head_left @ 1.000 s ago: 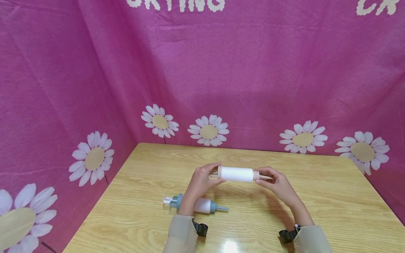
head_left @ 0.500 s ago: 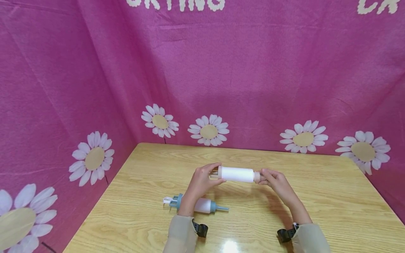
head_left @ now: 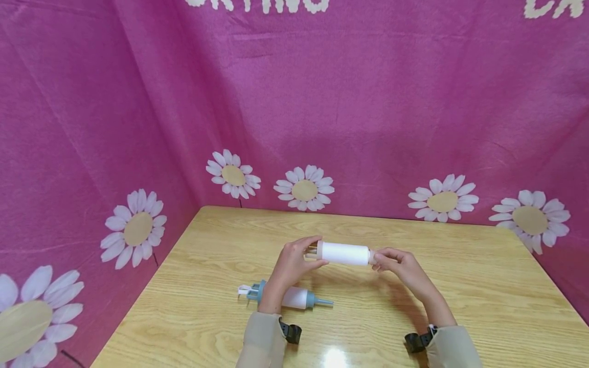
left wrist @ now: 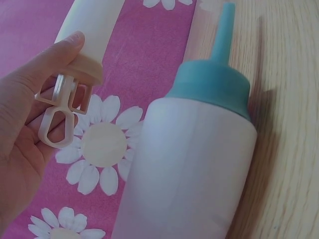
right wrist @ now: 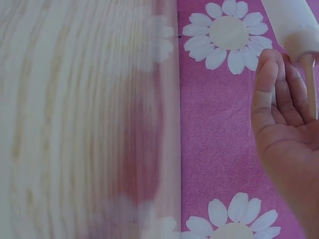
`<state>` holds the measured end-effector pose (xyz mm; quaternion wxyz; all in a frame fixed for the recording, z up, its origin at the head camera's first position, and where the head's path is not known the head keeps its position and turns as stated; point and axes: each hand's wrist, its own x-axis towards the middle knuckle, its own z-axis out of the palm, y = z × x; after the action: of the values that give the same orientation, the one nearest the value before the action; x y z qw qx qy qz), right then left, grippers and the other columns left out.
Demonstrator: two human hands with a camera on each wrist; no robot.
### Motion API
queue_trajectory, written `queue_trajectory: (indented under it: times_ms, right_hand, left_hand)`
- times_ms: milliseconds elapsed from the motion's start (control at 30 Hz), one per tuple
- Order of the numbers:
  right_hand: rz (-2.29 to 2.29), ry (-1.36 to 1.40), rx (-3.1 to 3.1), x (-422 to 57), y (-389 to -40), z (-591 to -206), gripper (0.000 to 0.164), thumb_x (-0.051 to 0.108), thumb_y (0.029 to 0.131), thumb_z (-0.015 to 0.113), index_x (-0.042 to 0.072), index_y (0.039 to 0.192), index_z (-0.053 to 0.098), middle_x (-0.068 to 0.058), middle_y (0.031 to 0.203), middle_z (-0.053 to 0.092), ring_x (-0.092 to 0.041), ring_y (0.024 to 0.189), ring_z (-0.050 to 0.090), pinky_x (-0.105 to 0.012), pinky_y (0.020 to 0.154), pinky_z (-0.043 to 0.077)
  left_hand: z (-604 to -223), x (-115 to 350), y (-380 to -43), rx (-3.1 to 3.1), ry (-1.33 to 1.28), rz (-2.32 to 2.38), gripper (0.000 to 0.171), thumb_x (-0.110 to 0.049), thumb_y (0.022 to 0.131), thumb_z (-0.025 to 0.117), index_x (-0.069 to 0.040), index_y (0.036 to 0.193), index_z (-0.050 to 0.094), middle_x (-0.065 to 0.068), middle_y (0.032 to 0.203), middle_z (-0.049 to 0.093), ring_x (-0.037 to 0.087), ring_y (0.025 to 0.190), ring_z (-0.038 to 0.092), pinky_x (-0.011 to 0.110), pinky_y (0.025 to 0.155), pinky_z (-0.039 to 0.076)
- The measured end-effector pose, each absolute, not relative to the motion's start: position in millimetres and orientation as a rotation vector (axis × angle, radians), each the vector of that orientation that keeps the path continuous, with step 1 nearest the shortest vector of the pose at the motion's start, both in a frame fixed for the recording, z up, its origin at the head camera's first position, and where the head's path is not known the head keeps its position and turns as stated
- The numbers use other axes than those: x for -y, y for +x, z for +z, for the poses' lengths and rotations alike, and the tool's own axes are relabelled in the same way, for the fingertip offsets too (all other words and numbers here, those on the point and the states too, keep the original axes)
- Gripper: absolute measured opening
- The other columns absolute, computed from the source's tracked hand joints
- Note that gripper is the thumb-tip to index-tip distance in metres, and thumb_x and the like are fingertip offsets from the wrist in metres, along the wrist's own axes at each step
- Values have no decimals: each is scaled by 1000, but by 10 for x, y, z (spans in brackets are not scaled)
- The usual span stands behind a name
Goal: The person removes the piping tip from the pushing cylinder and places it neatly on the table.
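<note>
A white dispenser bottle (head_left: 345, 253) with beige ends is held level above the table. My left hand (head_left: 291, 261) grips its beige collar at the left end, thumb below and fingers above. In the left wrist view, a beige ring handle (left wrist: 57, 127) and short prongs stick out past that collar, beside my palm. My right hand (head_left: 401, 270) pinches the beige cap at the other end. The beige nozzle (right wrist: 311, 87) runs past the curled fingers in the right wrist view. A second bottle (head_left: 295, 298), white with teal ends, lies under my left wrist.
The wood-grain table (head_left: 497, 286) extends around both hands. A pink cloth (head_left: 368, 102) with printed daisies hangs behind it and at the left. The second bottle's teal nozzle (head_left: 323, 302) points right, towards the table's middle.
My right fingers shifted over the cap and nozzle, closing further half a second ago, and now sit around the cap. The left hand and both bottles stay in place.
</note>
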<state>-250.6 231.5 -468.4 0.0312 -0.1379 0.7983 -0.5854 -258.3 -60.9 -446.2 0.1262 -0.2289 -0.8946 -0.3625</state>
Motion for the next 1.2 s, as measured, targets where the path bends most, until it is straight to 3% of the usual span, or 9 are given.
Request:
queue_trajectory:
  times_ms: [233, 400, 867, 1200]
  right_hand:
    - [-1785, -406, -2487, -2308, -2478, -4672, 39, 24, 95, 64, -2, 125, 60, 22, 103, 66, 3, 97, 64, -22, 86, 54]
    - [-1811, -444, -2499, -2289, -2485, -4665, 44, 23, 92, 68, 2, 129, 57, 23, 108, 66, 3, 98, 65, -20, 84, 56]
    - [-1859, -528, -2507, -2272, -2477, -4659, 44, 16, 91, 69, -1, 129, 57, 23, 108, 66, 4, 98, 66, -19, 81, 57]
    - [-1827, -472, -2565, -2400, -2433, -4692, 43, 21, 92, 68, 1, 129, 57, 23, 107, 66, 6, 99, 63, -15, 83, 55]
  left_hand:
    - [-4469, 632, -2575, 2615, -647, -1078, 57, -31, 81, 80, -14, 132, 62, 6, 125, 69, 20, 108, 69, 34, 90, 58]
    - [-4460, 638, -2587, 2614, -635, -1069, 57, -31, 80, 81, -14, 131, 62, 6, 125, 69, 20, 107, 69, 34, 90, 58]
    - [-4466, 638, -2600, 2617, -621, -1085, 56, -31, 79, 82, -15, 130, 63, 5, 124, 70, 19, 107, 68, 34, 91, 58]
    - [-4472, 643, -2592, 2630, -624, -1092, 56, -30, 80, 81, -14, 130, 63, 5, 124, 70, 19, 107, 69, 34, 91, 58]
